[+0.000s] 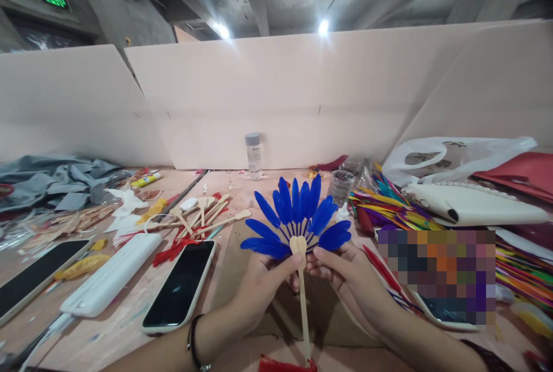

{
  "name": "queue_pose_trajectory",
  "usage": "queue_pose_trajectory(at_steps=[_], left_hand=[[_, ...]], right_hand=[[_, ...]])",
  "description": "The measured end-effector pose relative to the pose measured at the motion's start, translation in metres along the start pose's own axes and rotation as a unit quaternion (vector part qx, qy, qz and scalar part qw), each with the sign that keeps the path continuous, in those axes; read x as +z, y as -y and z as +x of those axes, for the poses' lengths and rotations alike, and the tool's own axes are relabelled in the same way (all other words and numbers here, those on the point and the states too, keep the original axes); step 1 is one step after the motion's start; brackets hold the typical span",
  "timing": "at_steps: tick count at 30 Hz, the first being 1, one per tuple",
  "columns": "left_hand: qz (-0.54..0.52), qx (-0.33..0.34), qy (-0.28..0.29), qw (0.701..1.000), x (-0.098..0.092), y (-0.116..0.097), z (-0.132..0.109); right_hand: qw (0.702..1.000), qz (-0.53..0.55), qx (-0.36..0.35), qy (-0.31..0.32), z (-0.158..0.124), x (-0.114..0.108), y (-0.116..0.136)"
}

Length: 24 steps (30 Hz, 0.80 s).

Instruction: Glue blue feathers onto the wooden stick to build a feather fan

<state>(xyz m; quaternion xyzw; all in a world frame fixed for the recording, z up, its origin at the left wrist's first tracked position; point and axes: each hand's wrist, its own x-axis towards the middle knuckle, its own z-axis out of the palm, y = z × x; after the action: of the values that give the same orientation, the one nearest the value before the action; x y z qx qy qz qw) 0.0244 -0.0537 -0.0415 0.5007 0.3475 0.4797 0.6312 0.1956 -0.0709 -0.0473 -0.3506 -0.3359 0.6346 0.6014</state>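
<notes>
A fan of blue feathers (296,205) spreads from the heart-shaped head of a pale wooden stick (304,303), whose lower end has a red tassel (285,364). My left hand (263,283) is closed on the stick just below the feathers, its thumb on the base of the head. At the right side of the fan, my right hand (349,274) pinches the base of the lowest right feather between thumb and fingers. Both hands are above a brown board (276,314) on the table.
Left lie two phones (179,285), a white power bank (111,274) and wooden sticks with red tassels (203,216). A bottle (253,159) stands by the white partition (276,95). Right are colourful feathers (389,208), a white purse (475,205), a plastic bag (458,156) and a pixelated patch.
</notes>
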Motion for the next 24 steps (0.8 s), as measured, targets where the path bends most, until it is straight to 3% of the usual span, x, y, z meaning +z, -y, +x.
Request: queue_pose_trajectory(at_steps=[24], left_hand=[[0.015, 0.004, -0.007, 1.0, 0.0025, 0.0021, -0.0017]], right_hand=[[1.0, -0.007, 0.006, 0.006, 0.0002, -0.0032, -0.0015]])
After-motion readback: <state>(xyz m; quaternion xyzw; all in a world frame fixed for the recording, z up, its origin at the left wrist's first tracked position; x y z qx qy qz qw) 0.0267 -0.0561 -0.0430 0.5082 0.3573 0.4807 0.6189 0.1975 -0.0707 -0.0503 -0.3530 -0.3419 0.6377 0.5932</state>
